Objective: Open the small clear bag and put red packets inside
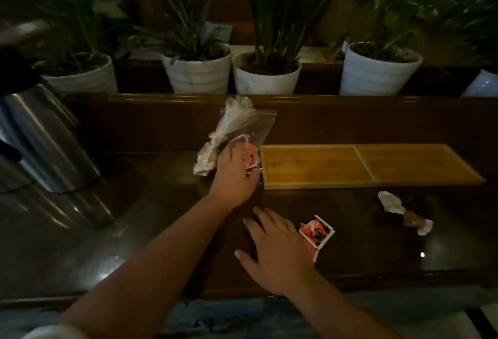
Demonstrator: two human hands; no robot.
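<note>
A clear bag (pixel 244 123) and red-and-white wrappers (pixel 249 159) are gripped together by the left hand (pixel 234 177) at the tray's left end, crumpled paper (pixel 204 159) bunched beside it. The gathering looks partly done — one wrapper (pixel 316 233) lies on the counter (pixel 134 217) under the fingertips of the right hand (pixel 275 252), which is spread flat, and a paper wad (pixel 401 210) lies well apart to the right. Nothing is held in either compartment of the wooden tray (pixel 372 166). Potted plants (pixel 266 74) are lined up behind.
</note>
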